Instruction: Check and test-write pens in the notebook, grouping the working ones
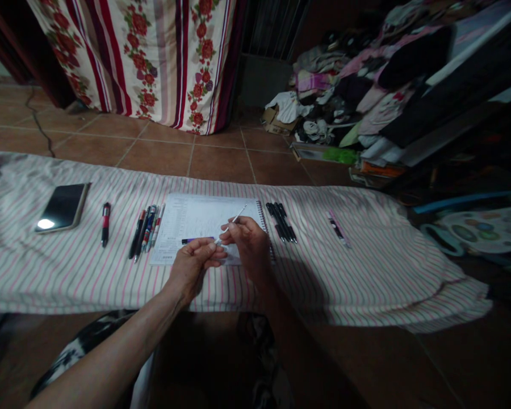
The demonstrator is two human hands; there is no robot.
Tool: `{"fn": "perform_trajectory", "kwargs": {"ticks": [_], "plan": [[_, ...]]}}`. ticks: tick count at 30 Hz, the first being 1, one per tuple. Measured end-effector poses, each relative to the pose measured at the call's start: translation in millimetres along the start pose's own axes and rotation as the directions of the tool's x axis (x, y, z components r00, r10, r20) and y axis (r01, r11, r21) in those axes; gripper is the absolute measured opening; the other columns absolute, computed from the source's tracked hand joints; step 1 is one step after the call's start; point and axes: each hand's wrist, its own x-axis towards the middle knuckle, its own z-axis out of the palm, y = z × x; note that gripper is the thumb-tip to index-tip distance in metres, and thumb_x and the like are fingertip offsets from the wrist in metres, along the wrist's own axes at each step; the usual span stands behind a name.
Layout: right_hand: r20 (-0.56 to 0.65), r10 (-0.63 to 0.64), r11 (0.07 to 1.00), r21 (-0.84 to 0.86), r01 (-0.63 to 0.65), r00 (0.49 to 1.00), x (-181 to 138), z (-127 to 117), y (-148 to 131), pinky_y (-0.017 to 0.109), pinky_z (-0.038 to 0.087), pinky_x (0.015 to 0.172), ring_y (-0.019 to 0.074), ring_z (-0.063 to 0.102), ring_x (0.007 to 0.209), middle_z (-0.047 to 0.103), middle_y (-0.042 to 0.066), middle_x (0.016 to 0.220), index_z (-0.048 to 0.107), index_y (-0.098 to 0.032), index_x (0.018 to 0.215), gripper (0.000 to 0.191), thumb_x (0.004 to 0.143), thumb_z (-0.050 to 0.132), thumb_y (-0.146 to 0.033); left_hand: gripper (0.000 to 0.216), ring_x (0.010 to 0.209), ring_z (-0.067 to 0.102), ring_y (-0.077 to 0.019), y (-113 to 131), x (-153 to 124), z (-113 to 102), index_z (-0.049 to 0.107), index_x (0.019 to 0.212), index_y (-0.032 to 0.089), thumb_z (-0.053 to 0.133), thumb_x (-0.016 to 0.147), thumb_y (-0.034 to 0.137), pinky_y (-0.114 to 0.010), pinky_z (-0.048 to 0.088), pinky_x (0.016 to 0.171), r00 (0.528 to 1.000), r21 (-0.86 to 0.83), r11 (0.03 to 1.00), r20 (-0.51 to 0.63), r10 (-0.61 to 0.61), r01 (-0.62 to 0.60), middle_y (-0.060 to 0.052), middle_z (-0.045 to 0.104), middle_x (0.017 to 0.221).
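White pen (235,219) is pinched at its lower end by my left hand (193,262) and right hand (249,243), held close together over the spiral notebook (196,218) on the striped cloth (366,267).

Floor (221,162): brown tiles, with a crack at the far left.
Curtain (153,57): floral and striped, hanging far, left of centre, down to the tiles.
Cloth (366,272): pink-striped, spread left to right across the near floor.
Clothes (357,85): heaped far right.
Light: dim, the right side and near edge in shadow.
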Motion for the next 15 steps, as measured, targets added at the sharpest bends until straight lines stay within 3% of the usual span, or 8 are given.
{"fn": "perform_trajectory", "kwargs": {"ticks": [10,15], "plan": [[0.035,0.095,0.991,0.091,-0.097,0.995,0.6,-7.3,-2.7,0.022,0.053,0.050,0.0128,0.065,0.055,0.069,0.002,0.069,0.054,-0.017,0.077,0.023,0.071,0.064,-0.037,0.008,0.060,0.066,-0.0130,1.0,0.3,-0.6,0.060,0.080,0.008,0.060,0.074,0.003,-0.014,0.048,0.045,0.999,-0.036,0.999,0.048,-0.003,0.004,-0.009,0.069,0.070],[0.117,0.114,0.987,0.102,-0.126,0.987,-0.4,-9.4,-0.1,0.026,0.055,0.058,0.0152,0.067,0.061,0.069,0.001,0.067,0.057,-0.018,0.081,0.023,0.070,0.065,-0.037,0.015,0.066,0.067,-0.0141,-0.5,2.3,-2.9,0.062,0.083,0.011,0.066,0.069,0.006,-0.014,0.048,0.046,0.998,-0.040,0.999,0.049,0.037,-0.035,-0.008,0.070,0.073]]}}
